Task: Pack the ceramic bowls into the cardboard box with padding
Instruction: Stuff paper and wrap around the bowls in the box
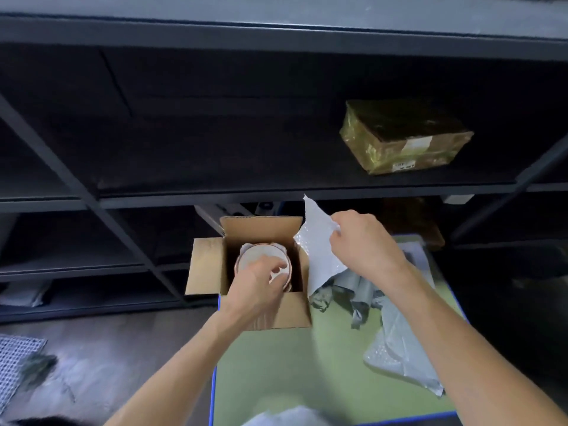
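Left grip point(261, 285) curled on the bowl point(259, 253) in the cardboard box point(205, 265), right grip point(362, 241) pinching bubble wrap point(319, 259): a slip could chip unpadded ceramic.

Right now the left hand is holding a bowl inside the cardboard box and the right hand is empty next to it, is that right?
Not quite. The right hand is not empty: it pinches a sheet of bubble wrap, held up just right of the cardboard box, as the head view shows. The left hand does hold the bowl inside the box.
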Action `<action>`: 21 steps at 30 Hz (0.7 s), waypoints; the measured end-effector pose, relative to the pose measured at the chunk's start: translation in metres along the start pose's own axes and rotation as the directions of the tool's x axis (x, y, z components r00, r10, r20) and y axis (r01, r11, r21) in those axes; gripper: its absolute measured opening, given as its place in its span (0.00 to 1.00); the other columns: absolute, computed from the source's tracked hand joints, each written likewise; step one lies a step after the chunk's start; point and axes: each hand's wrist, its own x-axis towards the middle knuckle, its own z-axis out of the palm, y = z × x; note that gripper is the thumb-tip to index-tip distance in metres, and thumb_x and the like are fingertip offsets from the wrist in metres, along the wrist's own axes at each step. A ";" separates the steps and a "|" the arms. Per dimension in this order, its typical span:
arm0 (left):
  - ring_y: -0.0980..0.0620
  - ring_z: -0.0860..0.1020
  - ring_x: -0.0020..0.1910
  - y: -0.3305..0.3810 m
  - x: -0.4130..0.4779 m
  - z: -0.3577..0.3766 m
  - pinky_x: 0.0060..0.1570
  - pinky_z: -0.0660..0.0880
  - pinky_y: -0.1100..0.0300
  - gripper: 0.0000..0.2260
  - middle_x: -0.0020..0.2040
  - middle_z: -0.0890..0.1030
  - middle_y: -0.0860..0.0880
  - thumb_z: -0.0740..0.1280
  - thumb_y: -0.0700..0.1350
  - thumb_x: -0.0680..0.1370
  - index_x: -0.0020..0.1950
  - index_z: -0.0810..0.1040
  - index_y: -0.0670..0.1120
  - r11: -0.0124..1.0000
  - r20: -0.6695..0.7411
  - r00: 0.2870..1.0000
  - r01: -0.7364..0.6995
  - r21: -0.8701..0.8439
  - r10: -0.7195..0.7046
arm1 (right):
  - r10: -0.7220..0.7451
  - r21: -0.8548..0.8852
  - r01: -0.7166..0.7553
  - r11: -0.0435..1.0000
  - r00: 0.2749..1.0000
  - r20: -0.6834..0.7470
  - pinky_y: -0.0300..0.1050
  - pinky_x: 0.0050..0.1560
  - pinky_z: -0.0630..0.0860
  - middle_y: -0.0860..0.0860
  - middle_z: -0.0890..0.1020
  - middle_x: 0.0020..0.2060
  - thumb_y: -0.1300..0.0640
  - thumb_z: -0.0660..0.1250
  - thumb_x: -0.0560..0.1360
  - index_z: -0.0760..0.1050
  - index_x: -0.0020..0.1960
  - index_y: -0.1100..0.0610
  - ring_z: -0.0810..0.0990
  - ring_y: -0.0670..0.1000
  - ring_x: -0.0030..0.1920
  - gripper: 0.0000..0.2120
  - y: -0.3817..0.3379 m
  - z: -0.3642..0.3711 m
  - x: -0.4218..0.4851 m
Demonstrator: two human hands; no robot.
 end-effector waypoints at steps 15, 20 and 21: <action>0.53 0.74 0.37 0.001 0.038 0.001 0.35 0.67 0.70 0.15 0.33 0.74 0.59 0.58 0.40 0.82 0.68 0.72 0.40 0.979 0.246 0.957 -0.114 -0.169 0.154 | 0.052 -0.181 -0.059 0.982 0.998 -0.041 0.46 0.30 0.59 0.57 0.78 0.43 0.64 0.61 0.75 0.76 0.51 0.58 0.74 0.58 0.42 0.07 -0.043 0.066 0.023; 0.56 0.76 0.39 -0.021 0.045 0.000 0.37 0.66 0.74 0.12 0.43 0.81 0.54 0.63 0.41 0.79 0.62 0.78 0.45 0.983 0.338 0.932 -0.079 -0.164 0.132 | -0.040 -0.249 0.029 0.968 0.998 -0.039 0.49 0.39 0.64 0.58 0.79 0.45 0.63 0.61 0.76 0.75 0.54 0.58 0.77 0.61 0.48 0.08 -0.045 0.072 0.023; 0.59 0.76 0.37 -0.024 0.045 0.001 0.37 0.66 0.74 0.12 0.44 0.82 0.54 0.63 0.40 0.78 0.61 0.78 0.46 0.983 0.351 0.928 -0.071 -0.167 0.126 | -0.065 -0.269 0.047 0.962 0.996 -0.055 0.49 0.38 0.63 0.58 0.79 0.44 0.64 0.61 0.75 0.75 0.53 0.58 0.77 0.61 0.48 0.08 -0.045 0.071 0.024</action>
